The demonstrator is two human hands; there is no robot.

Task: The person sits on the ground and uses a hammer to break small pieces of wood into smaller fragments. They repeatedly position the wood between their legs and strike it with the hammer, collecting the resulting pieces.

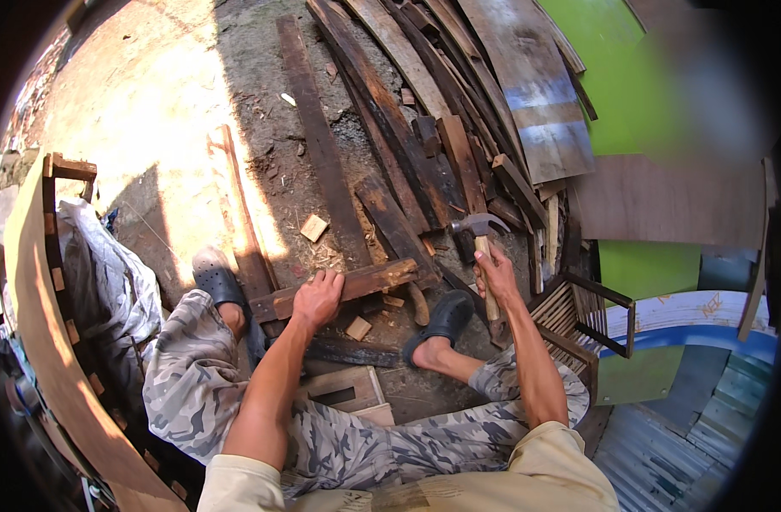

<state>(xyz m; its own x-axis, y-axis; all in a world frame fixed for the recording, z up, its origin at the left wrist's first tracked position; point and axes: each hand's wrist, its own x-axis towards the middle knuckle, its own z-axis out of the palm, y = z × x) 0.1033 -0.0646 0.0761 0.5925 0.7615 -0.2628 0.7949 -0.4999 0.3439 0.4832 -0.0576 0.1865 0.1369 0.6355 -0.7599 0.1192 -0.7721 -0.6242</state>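
The hands are apart, each closed around something. By the left hand [319, 299], a short plank [369, 282] is gripped from above, close to the middle of its length; it seems to be laid across other timber, perhaps so that it is kept raised and steady under the palm. By the right hand [497, 273], a claw hammer [481, 242] is held by its pale handle, high up near the head, probably for closer control; its striking face is turned left, and it is kept apart from the short plank.

A shoe [218, 277] is planted left of the plank and another shoe [448, 324] right of it, so the work is framed between the feet. On the floor [267, 111], a pale block [313, 227] is seen beyond the plank and a smaller block [358, 328] on its near side. Farther off, a long dark board [322, 145] is stretched away, and a pile of boards [463, 94] is stacked lengthwise at far right, likely to be kept within reach.

Between the legs, a box-like wooden piece [369, 384] is pierced by a dark opening; its contents cannot be made out. At right, a slatted wooden frame [599, 289] is stood; whether anything is held inside cannot be told.
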